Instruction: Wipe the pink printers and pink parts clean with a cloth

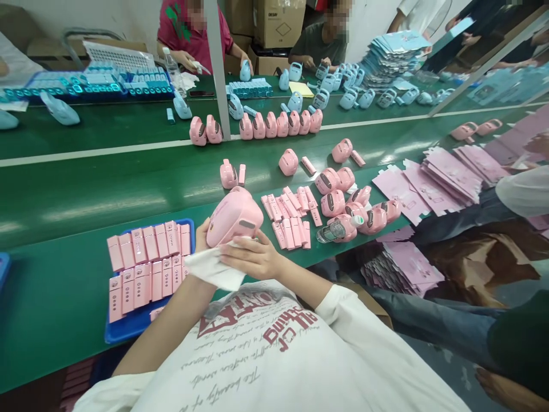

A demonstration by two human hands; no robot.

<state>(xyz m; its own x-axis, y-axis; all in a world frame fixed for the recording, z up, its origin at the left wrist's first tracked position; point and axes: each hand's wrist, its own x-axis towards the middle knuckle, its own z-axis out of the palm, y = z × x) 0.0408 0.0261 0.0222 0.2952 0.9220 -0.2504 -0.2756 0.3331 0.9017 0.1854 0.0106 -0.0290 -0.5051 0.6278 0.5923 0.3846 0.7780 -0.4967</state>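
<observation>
My left hand (201, 236) is closed around the left side of a glossy pink rounded plastic device (234, 214), held up above the bench; most of its fingers are hidden behind it. A folded white cloth (217, 266) is pinched in my right hand (253, 257) and pressed against the device's near underside, beside a dark oval slot. Left of my hands, a blue tray (124, 332) holds rows of flat pink sticks (143, 286). More loose pink sticks (291, 214) lie in a cluster to the right.
Several similar pink devices (332, 203) and a clear bottle (332, 230) sit on the right. A row of pink devices (281, 125) lines the far belt edge. Flat pink cartons (450, 177) lie further right. Across, people handle blue devices (330, 83); a white post (217, 68) stands between.
</observation>
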